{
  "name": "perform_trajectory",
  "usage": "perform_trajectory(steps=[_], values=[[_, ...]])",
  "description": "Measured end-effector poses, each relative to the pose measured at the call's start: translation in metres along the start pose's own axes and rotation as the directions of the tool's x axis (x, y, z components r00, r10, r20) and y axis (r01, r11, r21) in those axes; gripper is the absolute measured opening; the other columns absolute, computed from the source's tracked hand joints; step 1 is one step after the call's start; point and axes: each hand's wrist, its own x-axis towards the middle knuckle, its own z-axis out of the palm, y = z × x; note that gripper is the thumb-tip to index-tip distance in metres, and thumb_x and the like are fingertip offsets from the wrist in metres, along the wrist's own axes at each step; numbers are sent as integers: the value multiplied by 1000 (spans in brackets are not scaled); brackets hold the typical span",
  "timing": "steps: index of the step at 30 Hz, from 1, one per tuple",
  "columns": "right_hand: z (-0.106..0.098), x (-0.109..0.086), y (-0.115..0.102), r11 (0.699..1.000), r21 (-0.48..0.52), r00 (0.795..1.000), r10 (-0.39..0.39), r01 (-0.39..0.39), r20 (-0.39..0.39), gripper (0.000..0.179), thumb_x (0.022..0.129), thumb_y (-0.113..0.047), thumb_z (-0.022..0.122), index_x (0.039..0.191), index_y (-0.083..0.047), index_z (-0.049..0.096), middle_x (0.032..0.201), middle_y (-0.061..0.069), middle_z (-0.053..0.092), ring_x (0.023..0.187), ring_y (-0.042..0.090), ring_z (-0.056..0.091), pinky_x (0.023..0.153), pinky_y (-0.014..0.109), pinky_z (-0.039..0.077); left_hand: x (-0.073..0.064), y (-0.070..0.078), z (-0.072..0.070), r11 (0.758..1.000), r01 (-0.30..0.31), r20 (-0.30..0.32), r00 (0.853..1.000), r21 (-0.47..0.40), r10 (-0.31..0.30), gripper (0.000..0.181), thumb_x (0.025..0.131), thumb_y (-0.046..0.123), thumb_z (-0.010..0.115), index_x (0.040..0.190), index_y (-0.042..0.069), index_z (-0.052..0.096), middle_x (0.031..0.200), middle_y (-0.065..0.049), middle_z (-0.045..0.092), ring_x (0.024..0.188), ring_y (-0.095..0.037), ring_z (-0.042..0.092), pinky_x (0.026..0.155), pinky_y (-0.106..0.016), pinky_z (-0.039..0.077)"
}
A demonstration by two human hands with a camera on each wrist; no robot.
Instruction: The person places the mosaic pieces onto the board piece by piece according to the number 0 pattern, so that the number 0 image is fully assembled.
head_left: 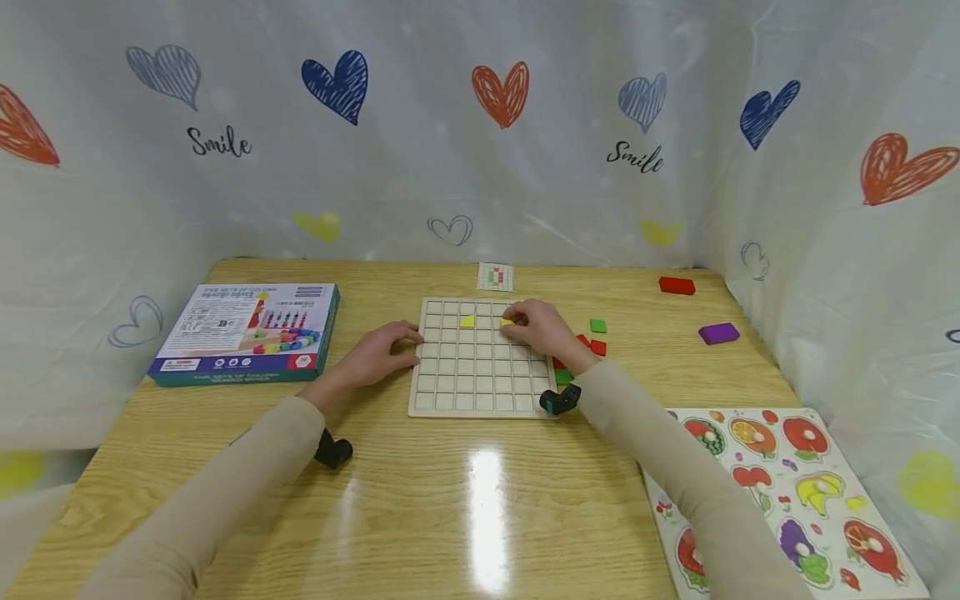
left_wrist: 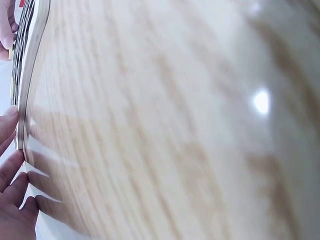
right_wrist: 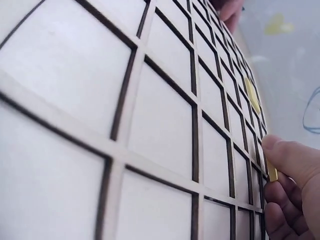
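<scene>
Pinched by the right hand (head_left: 536,327), a small flat yellow tile (right_wrist: 272,172) could catch crookedly on the pale wooden gridded board (head_left: 465,383) if released tilted.

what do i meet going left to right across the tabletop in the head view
Boxed toy set → left hand → grid board → red and green tiles → red block → purple block

Wood-grain tbl. (head_left: 405,492), box (head_left: 243,329) mid-L, grid board (head_left: 472,381) ctr., card (head_left: 496,277) just above, red blk. (head_left: 677,286) + purple blk. (head_left: 718,333) mid-R, fruit board (head_left: 783,486) lower R
</scene>
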Motion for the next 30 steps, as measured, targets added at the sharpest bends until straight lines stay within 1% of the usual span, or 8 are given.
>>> perform_trajectory(steps=[4, 10, 19, 30], values=[[1, 5, -1, 1000, -2, 1000, 8, -8, 3, 30, 94, -23, 68, 117, -4, 68, 107, 9, 66, 92, 20, 60, 85, 35, 51, 0, 0, 0, 1000, -2, -2, 1000, 1, 2, 35, 94, 20, 68, 126, 6, 62, 147, -16, 45, 142, -35, 31, 116, -52, 23], [3, 10, -4, 1000, -1, 1000, -1, 1, -15, 31, 93, -22, 69, 117, -2, 69, 107, 11, 66, 93, 22, 60, 85, 36, 51, -1, 0, 0, 1000, 1, -6, 1000, 7, -1, 35, 94, 19, 68, 126, 6, 62, 147, -16, 45, 142, -35, 32, 116, -51, 23], [2, 9, -2, 1000, -11, 1000, -2, 2, 2, 29, 94, -16, 67, 119, -3, 69, 111, 11, 67, 96, 21, 62, 87, 35, 52, 0, 0, 0, 1000, -6, -5, 1000, 2, 6, 35, 94, 19, 68, 126, 6, 62, 147, -16, 45, 141, -35, 32, 116, -51, 24], [5, 11, -3, 999, -21, 1000, 26, -26, -5, 28, 94, -17, 67, 119, -5, 70, 108, 9, 66, 95, 21, 58, 86, 35, 51, 0, 1, 0, 1000, -12, -7, 1000, 5, 12, 35, 94, 19, 68, 125, 5, 62, 146, -16, 45, 141, -35, 33, 116, -51, 24]])
